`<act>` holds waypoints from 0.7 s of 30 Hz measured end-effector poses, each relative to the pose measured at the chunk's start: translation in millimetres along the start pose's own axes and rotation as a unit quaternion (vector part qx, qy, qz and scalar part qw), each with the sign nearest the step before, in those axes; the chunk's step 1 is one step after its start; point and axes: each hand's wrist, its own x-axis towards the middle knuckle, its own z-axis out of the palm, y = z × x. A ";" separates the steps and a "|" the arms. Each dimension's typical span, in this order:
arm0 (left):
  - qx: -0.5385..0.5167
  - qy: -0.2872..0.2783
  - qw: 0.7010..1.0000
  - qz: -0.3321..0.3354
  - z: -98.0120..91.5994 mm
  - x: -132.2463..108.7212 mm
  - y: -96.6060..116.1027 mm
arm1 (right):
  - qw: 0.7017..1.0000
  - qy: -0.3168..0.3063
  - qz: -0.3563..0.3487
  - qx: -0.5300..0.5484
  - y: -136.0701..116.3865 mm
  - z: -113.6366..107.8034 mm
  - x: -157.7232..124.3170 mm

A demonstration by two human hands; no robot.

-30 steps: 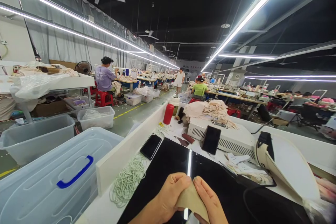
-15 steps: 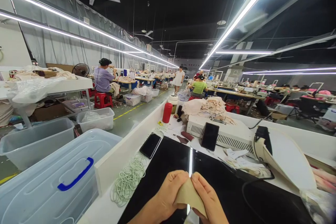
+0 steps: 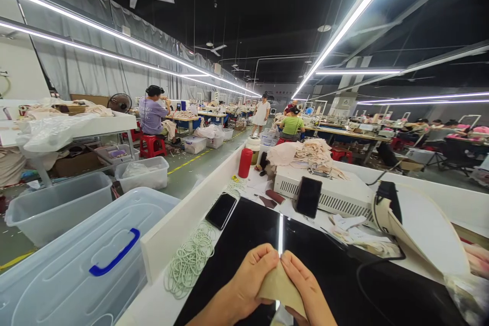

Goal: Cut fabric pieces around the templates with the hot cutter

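A tan, curved piece of sheet material (image 3: 281, 285), perhaps fabric or leather, is pinched along its upper edge between both hands. My left hand (image 3: 254, 275) is closed on its left side, thumb at the top. On the other side my right hand (image 3: 305, 285) grips it, fingertips nearly meeting the left ones. Below the piece, something pale and shiny (image 3: 281, 315) shows partly at the bottom edge; I cannot make out what it is. Under both hands lies a glossy black board (image 3: 244, 234) that reflects a ceiling light.
Pale green elastic loops (image 3: 191, 260) and a phone (image 3: 221, 210) lie left of the board. Behind it stand another phone (image 3: 308, 197), a red bottle (image 3: 245, 163) and a white machine box (image 3: 336, 198) topped with fabric pieces. A blue-handled bin (image 3: 114, 254) is at left.
The view has shifted slightly. Both hands keep their pinch on the tan piece and sit marginally further right in the picture.
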 end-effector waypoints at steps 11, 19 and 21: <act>0.002 -0.009 1.000 -0.023 -3.4 0.4 -3.4 | 0.999 -0.016 0.023 0.023 6.2 -6.8 6.3; 0.073 0.015 0.997 0.004 -17.0 5.7 5.2 | 0.997 0.014 -0.044 -0.058 4.2 -20.1 15.8; 0.110 0.010 0.994 0.014 -21.2 4.7 10.9 | 0.994 0.030 -0.065 -0.083 1.8 -26.0 20.1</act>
